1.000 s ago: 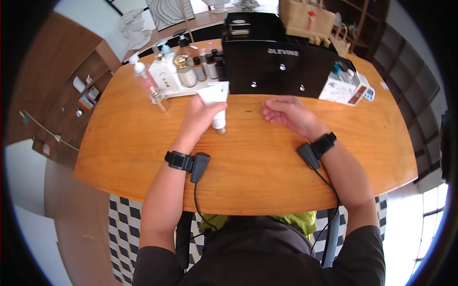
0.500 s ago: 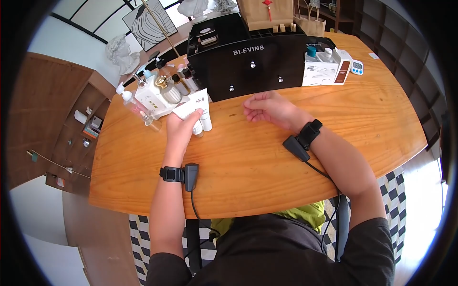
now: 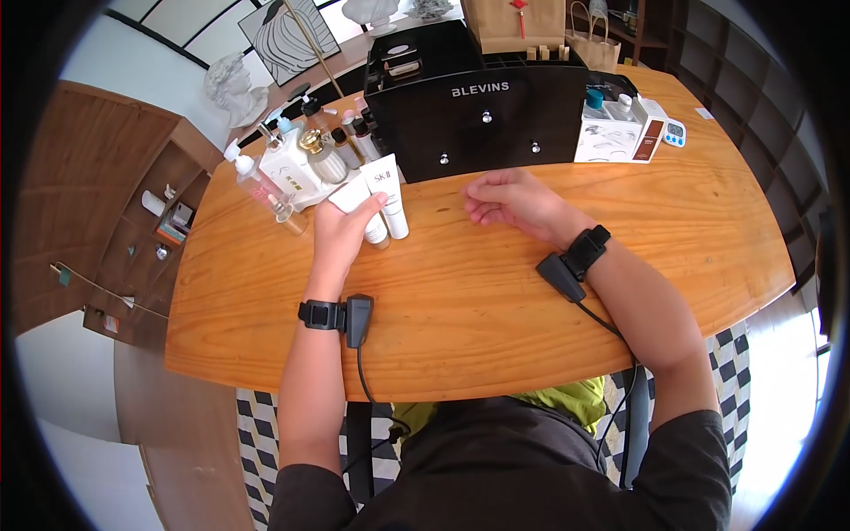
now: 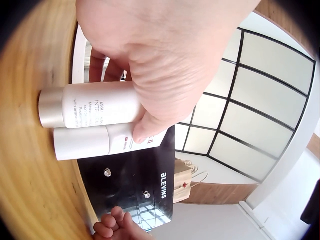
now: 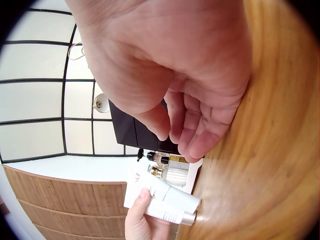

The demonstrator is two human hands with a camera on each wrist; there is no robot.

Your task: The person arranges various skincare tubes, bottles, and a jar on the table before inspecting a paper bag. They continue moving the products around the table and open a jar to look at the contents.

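Note:
Two white squeeze tubes stand side by side, cap down, in my left hand [image 3: 338, 232], thumb across their front. One tube [image 3: 385, 181] carries SK-II lettering and has a white cap [image 4: 82, 143]. Its neighbour [image 4: 100, 104] ends in a silver cap [image 4: 51, 108], close to the wooden tabletop in the left wrist view. My fingers [image 4: 116, 70] curl behind the tubes, partly hidden. Farther right, my right hand [image 3: 515, 202] rests on its side on the table, fingers loosely curled and holding nothing, in front of the black BLEVINS drawer box [image 3: 478, 133].
Left of the box, a white holder [image 3: 297, 170] bears several bottles, among them a gold-topped one [image 3: 322, 157]. A pink pump bottle [image 3: 252, 177] and a small glass bottle [image 3: 290, 218] stand beside it. Cartons [image 3: 611, 137] and a small timer [image 3: 675, 133] sit on the right.
The head view has shifted. My left hand has turned so that both tubes now show side by side, where they overlapped before. The right hand has stayed loosely curled on the table.

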